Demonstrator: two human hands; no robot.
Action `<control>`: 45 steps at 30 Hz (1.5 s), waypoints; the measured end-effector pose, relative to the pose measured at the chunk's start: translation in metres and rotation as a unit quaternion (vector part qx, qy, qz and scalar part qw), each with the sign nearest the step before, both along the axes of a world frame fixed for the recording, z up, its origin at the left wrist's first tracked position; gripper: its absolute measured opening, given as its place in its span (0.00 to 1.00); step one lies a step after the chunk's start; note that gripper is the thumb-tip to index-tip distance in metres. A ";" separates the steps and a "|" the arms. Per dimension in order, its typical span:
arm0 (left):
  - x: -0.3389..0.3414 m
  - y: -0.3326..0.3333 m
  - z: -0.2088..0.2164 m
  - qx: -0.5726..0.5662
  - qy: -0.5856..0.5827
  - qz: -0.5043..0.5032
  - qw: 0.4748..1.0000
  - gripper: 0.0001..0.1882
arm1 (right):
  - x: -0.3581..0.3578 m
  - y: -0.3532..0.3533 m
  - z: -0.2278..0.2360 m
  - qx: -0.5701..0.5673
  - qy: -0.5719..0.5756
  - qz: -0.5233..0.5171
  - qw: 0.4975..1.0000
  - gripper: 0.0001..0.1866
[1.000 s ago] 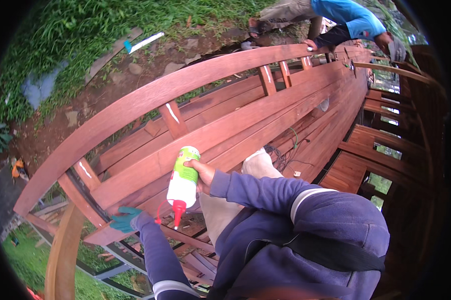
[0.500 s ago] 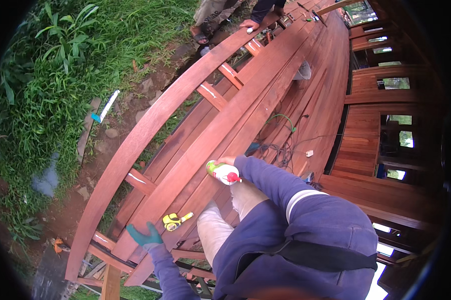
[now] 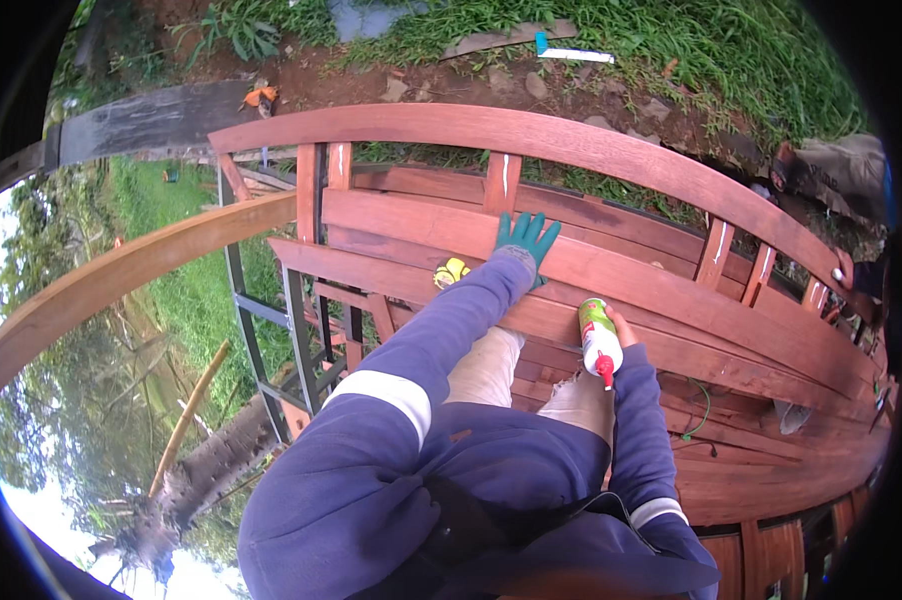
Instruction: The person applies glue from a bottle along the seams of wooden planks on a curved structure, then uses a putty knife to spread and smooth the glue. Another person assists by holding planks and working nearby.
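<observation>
My left hand (image 3: pixel 529 240), in a green glove, lies with spread fingers on a long reddish-brown plank (image 3: pixel 401 220). My bare right hand (image 3: pixel 623 330) is wrapped round a white and green squeeze bottle (image 3: pixel 599 335) with a red nozzle cap, which tilts toward me. Left of my gloved hand, a yellow tape measure (image 3: pixel 452 272) rests on the planks. Beyond, a curved wooden rail (image 3: pixel 491 122) joins the plank through short crosspieces (image 3: pixel 503 182), several of them with white streaks on top.
At the far right another person's hand (image 3: pixel 843 270) touches the rail. A white and teal square (image 3: pixel 576 54) lies on the ground beyond. On the left, a curved timber beam (image 3: pixel 151 260) meets the frame above a dark metal support (image 3: pixel 296 330). A green cord (image 3: pixel 706 405) lies at the right.
My view has swung left, so the rail now runs across the picture. My left hand has moved right along the plank, past the tape measure. The bottle stays in my right hand.
</observation>
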State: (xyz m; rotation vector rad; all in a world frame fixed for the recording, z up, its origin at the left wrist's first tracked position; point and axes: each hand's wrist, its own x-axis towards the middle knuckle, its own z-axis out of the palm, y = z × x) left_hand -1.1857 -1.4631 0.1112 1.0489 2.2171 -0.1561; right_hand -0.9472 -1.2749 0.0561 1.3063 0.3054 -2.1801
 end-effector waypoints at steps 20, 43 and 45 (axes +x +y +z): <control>-0.017 0.015 -0.014 0.025 0.032 -0.059 0.997 0.56 | 0.119 0.237 -0.023 0.382 -0.280 -0.234 0.849 0.35; -0.043 0.014 0.015 0.080 0.097 -0.058 0.990 0.56 | 0.057 0.312 -0.083 0.465 -0.251 -0.469 0.708 0.40; -0.042 0.019 0.010 0.120 0.091 -0.062 0.987 0.58 | 0.054 0.323 -0.070 0.472 -0.248 -0.450 0.716 0.40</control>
